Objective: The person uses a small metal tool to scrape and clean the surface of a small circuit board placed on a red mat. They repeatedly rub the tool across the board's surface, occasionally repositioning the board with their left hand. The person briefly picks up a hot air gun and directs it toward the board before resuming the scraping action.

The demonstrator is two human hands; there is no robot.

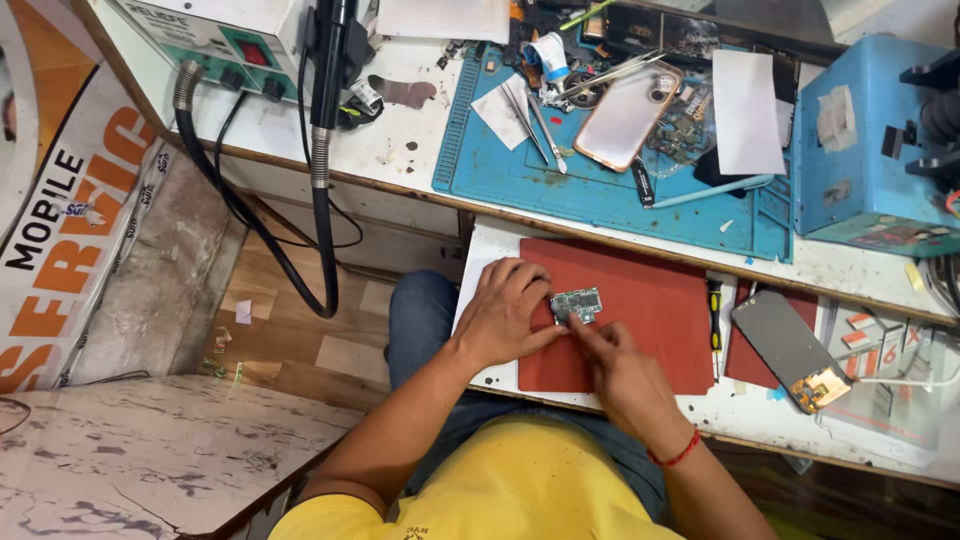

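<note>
A small green circuit board (577,303) lies on a red mat (660,310) on a pull-out shelf. My left hand (508,310) rests on the mat and steadies the board's left edge with its fingertips. My right hand (625,372), a red thread at its wrist, has its fingers pinched at the board's lower edge; whether they hold a small tool is too small to tell.
A dark phone screen panel (790,350) and a screwdriver (715,315) lie right of the mat. On the bench above sit a blue work mat (600,190), a phone in a clear case (628,115), tweezers (545,130), a blue machine (870,140) and a hot-air station (230,40) with hose.
</note>
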